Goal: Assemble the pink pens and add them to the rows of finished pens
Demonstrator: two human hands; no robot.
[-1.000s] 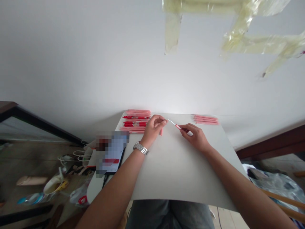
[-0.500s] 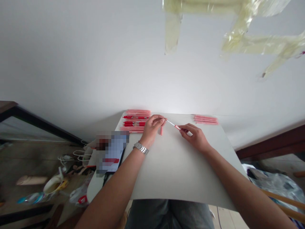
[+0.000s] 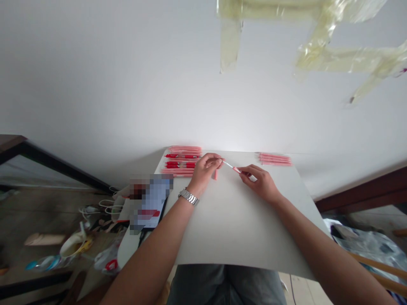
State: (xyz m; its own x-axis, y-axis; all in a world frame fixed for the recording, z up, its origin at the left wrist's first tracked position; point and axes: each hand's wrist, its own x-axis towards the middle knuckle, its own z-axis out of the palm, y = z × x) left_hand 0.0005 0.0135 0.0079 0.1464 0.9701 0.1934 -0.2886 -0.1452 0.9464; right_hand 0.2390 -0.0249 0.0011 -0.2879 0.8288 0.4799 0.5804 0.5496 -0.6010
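Over the far half of the table, my left hand pinches one end of a thin white pen refill. The refill slants down to the right into a short pink pen part, and my right hand has that part between thumb and fingers. A pink pen barrel lies or stands just below my left fingertips; its upper end is hidden by them. To the left are several pink pens in rows, with red pens among them.
More pink pens lie together at the table's far right. A phone or tablet screen, blurred out, rests at the left edge. The wall rises directly behind the table. A white cup and a plastic bottle are low at left.
Almost nothing differs. The view has shifted very slightly, and both hands keep the same hold on the refill and pink pen part.
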